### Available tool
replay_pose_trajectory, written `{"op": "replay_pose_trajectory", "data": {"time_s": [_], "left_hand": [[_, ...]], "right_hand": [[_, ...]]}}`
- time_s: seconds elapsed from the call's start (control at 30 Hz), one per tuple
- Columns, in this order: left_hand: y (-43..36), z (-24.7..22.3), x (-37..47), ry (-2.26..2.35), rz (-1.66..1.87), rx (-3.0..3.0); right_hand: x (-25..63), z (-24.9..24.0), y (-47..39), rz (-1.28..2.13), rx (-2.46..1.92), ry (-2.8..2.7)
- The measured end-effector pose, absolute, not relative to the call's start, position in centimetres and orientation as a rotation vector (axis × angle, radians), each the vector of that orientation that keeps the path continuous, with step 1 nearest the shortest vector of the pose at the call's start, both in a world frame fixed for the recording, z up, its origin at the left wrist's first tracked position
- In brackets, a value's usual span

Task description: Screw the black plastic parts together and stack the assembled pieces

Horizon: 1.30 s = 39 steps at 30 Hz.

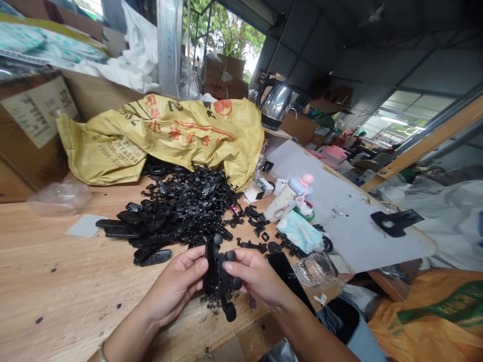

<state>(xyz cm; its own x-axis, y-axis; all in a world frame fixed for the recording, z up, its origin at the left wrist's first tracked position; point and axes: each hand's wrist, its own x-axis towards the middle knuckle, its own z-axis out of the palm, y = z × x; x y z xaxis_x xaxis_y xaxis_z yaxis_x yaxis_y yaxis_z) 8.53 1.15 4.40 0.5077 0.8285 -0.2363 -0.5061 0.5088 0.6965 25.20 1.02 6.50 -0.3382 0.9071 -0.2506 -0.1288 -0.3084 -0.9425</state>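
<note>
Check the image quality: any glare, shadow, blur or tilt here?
Head view: patches beyond the window opening are washed out; highlights glint on the metal kettle; the ceiling sits in shadow; the ceiling fan looks soft; the room appears tilted. Also in the head view, the left hand and right hand read clearly, but detail merges in the pile of black parts.

Daylight Coming In Past Dark Walls (pixel 311 48)

Green foliage (pixel 247 37) is showing through a wide opening (pixel 222 27), with a pale metal post (pixel 169 50) standing at its left. A window (pixel 411 116) is glowing farther right. A blurred fan (pixel 374 14) is hanging overhead. A wooden beam (pixel 426 143) is slanting across the right, and a wood-grained worktop (pixel 71 271) is stretching across the foreground.
</note>
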Motion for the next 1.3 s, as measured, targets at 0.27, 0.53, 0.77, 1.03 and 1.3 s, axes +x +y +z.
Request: {"op": "replay_pose_trajectory", "data": {"time_s": [0.27,0.53,0.77,1.03,1.3], "left_hand": [[1.1,4.4,8.6,0.624,0.856,0.585],[0.5,4.6,8.8,0.715,0.819,0.61],[0.2,4.2,8.8,0.725,0.729,0.66],[-0.1,2.6,9.0,0.747,0.627,0.687],[-0.4,2.5,10.2,0.802,0.604,0.637]], "right_hand": [[25.2,6.0,0.9,1.674,-1.158,-1.206],[25.1,4.4,1.3,1.626,-1.177,-1.181],[25.4,4.2,1.9,1.721,-1.271,-1.143],[25.9,1.3,1.7,1.853,-1.33,-1.092],[26.1,0.0,1.5,1.827,-1.383,-1.17]]}}
